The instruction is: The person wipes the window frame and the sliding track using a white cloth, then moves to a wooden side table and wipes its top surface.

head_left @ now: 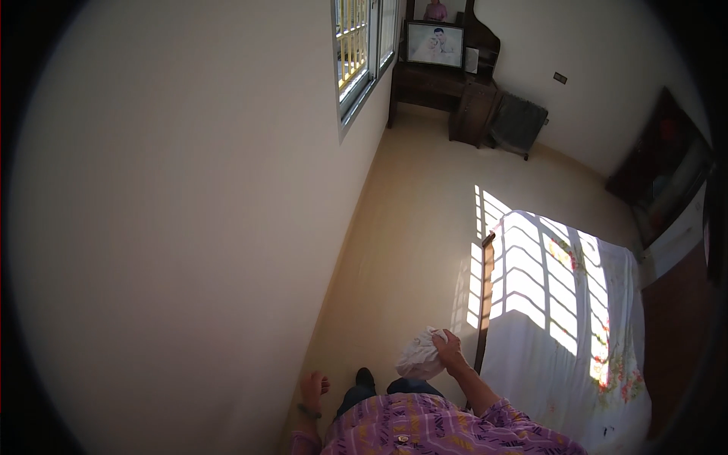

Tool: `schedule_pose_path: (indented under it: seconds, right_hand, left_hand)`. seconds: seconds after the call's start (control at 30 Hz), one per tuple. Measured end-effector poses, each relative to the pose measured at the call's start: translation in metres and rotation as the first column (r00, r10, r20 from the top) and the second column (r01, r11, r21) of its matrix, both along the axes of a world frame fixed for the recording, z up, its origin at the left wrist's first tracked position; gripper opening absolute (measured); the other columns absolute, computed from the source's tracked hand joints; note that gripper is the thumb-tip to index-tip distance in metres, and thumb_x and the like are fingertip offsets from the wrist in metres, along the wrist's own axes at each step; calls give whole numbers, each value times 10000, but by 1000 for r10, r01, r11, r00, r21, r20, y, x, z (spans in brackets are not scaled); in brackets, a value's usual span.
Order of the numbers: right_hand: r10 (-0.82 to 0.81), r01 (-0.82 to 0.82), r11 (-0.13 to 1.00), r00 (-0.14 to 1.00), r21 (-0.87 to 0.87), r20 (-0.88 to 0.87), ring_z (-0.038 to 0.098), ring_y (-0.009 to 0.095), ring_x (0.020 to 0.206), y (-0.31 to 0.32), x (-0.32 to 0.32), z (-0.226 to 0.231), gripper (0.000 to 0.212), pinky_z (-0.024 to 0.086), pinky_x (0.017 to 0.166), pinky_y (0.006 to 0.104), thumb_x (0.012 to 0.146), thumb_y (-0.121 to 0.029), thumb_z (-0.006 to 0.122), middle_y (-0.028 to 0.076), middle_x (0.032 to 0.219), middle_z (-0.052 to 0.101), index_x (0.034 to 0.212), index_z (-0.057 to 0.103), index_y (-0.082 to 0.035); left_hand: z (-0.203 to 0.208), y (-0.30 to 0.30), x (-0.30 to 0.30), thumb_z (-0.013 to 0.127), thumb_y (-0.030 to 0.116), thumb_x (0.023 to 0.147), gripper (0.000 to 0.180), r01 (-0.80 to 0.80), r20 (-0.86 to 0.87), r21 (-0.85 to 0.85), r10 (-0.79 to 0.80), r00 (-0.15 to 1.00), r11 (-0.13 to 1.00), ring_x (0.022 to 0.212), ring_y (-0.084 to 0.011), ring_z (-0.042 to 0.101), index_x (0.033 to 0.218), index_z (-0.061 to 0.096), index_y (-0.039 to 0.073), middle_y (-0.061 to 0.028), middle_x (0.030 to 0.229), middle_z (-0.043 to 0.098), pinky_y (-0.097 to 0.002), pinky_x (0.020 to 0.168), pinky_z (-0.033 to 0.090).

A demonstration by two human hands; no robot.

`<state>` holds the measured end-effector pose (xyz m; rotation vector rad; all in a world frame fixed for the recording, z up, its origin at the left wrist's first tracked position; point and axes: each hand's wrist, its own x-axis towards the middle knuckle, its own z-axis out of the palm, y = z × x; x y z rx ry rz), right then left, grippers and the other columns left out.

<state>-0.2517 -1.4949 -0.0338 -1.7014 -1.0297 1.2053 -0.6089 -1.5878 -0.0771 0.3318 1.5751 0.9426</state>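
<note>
My right hand (450,352) grips a crumpled white cloth (419,358) by its upper right side, out in front of my body. The cloth is bunched into a loose bundle and hangs over the floor, left of the bed. My left hand (314,385) hangs low by the wall with its fingers curled in, and nothing shows in it. There is a dark band around that wrist. Below the hands, my patterned purple shirt and part of a dark shoe are in view.
A bed with a white floral sheet (523,341) stands at the right, striped with window light. The long white wall (189,227) runs along my left, with a window (356,61). Far ahead are a dark wooden dresser (428,83) with a framed picture and a covered dark object (519,121).
</note>
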Motion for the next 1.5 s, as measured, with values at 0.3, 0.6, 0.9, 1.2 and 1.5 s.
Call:
schedule_pose_path:
  seconds: [0.3,0.6,0.9,1.2,1.5]
  right_hand:
    - [-355,343,935,908,-91,-222,560,225,940,62,50,-27,477,470,784,330,814,-272,614,171,1051,590,1144,539,64]
    - [-369,388,921,841,-33,-396,594,174,861,225,83,-26,255,483,776,302,868,-143,571,78,969,605,1079,535,-6]
    - [-81,136,988,869,78,-488,539,109,792,369,89,50,187,453,709,267,864,-134,579,36,880,584,1004,571,-10]
    - [-284,352,936,765,7,-578,565,153,907,489,151,58,227,465,777,294,842,-166,598,63,977,577,1021,557,-33]
    - [-561,605,791,660,-88,-500,585,199,914,615,221,101,316,487,778,316,842,-206,588,96,1023,584,1087,548,-10]
  left_hand:
    - [63,234,53,538,198,911,186,281,-76,246,-271,960,928,669,-149,601,967,514,23,-73,823,600,-271,580,496]
    - [45,334,118,562,252,901,251,409,-88,66,-403,911,910,657,-149,598,968,553,10,-73,813,607,-284,577,489]
    - [58,443,170,577,269,890,277,406,-6,63,-406,914,912,686,-133,566,1017,531,27,-74,856,596,-259,602,477]
    - [86,634,254,618,161,881,183,559,-118,417,-567,815,717,704,-79,531,964,547,14,-33,834,579,-206,618,448]
    - [217,812,366,688,153,833,295,649,-45,674,-859,511,351,857,-95,555,1061,539,39,-17,941,579,-254,814,469]
